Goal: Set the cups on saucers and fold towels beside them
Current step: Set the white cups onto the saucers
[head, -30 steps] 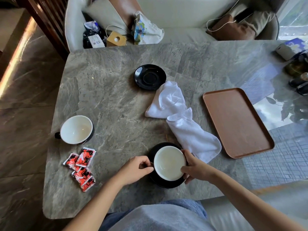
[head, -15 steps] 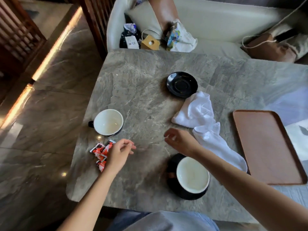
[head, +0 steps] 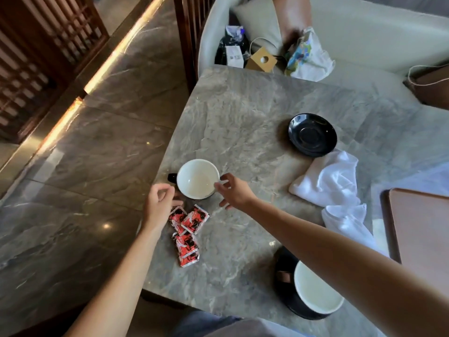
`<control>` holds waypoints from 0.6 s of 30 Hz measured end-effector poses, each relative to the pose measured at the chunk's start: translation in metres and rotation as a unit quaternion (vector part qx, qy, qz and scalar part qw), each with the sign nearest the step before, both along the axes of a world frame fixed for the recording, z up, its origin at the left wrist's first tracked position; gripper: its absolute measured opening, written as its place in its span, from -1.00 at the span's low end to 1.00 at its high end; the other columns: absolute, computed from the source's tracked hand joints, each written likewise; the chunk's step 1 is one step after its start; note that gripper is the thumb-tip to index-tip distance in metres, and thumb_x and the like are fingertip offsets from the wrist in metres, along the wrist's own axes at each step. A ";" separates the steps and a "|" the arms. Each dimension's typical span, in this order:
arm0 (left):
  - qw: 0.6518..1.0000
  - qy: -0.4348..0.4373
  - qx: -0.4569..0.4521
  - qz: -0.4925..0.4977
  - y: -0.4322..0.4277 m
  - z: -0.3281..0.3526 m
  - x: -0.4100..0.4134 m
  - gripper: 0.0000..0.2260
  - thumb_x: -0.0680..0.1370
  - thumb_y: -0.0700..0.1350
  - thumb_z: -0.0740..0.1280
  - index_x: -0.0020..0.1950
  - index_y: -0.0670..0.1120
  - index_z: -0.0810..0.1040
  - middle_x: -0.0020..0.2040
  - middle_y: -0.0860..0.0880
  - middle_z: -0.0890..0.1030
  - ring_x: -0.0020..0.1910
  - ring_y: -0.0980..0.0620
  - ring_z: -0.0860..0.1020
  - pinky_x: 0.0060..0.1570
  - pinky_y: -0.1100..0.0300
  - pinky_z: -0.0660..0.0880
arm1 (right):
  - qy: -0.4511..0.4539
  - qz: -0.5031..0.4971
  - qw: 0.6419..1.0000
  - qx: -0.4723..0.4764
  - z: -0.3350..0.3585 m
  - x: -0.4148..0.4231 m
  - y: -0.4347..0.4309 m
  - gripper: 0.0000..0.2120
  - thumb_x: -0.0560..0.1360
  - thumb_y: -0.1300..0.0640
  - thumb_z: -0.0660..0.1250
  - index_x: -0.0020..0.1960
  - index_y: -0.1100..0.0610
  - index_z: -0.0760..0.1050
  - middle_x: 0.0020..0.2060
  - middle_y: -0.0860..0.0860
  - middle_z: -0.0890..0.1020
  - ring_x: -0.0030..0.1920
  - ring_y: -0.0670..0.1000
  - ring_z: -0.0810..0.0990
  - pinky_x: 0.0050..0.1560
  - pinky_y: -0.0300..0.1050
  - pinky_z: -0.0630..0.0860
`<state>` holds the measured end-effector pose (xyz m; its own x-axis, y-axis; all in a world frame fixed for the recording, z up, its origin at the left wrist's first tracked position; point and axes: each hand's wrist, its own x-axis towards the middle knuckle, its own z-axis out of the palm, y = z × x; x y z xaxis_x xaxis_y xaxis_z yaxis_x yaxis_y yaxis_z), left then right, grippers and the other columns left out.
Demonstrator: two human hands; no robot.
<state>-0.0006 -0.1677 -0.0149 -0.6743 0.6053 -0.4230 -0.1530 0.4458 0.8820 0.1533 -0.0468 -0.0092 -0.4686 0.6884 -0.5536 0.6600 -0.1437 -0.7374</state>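
Both hands are out over the left edge of the table (head: 243, 105), one on each side of the left cup (head: 198, 178). This cup stands upright on the bare marble by that edge, white inside, with its dark handle pointing off the table. The left hand (head: 159, 207) hovers just beside the handle with its fingers loosely curled, holding nothing. The right hand (head: 234, 190) is spread, thumb apart from the fingers, with its fingertips at the cup's right rim. I cannot tell whether they touch it, and nothing is clamped.

The bare saucer (head: 312, 135), black and glossy, sits well apart toward the far edge. Two white towels (head: 332, 181) lie crumpled just beside it, trailing toward the near edge. The near cup (head: 315, 288) stands on the near saucer (head: 283, 288) at the near edge, partly hidden under the right forearm.

Red packets (head: 187, 229) lie in a small heap just near of the left cup, by the left hand. A brown tray (head: 420, 224) lies flat at the right, next to the towels.
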 end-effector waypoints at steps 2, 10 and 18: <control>1.000 -0.011 -0.021 0.000 0.010 -0.003 -0.009 -0.89 0.60 -0.14 0.20 0.10 -0.13 0.37 0.08 -0.19 0.56 -0.46 0.18 0.61 -0.36 0.40 0.46 | -0.004 -0.002 1.000 -0.012 -0.003 -0.010 0.002 -0.63 0.55 0.03 0.25 0.29 0.15 0.36 0.03 0.08 0.58 -0.38 0.03 0.65 -0.27 0.01 0.66; 0.998 -0.040 -0.043 -0.022 0.025 -0.010 -0.024 -0.70 0.61 -0.17 0.19 0.35 -0.13 0.38 0.24 -0.19 0.53 -0.02 -0.15 0.61 -0.17 0.26 0.54 | 0.021 -0.059 0.994 -0.087 -0.005 -0.022 0.005 -0.63 0.52 0.21 0.17 0.33 0.17 0.34 0.16 0.21 0.56 -0.21 0.17 0.71 -0.33 -0.11 0.65; 0.995 -0.049 -0.046 -0.078 0.026 0.000 -0.030 -0.71 0.59 -0.16 0.22 0.32 -0.05 0.43 0.15 -0.14 0.57 -0.06 -0.01 0.59 0.03 0.12 0.48 | 0.069 -0.114 0.985 -0.112 -0.004 -0.019 0.008 -0.52 0.51 0.32 0.17 0.39 0.03 0.32 0.15 0.25 0.54 -0.16 0.30 0.68 -0.32 0.01 0.66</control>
<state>-0.0307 -0.1419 -0.0151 -0.5286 0.6549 -0.5401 -0.1588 0.5488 0.8208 0.1347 -0.0386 -0.0133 -0.3969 0.6518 -0.6462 0.4878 -0.4466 -0.7501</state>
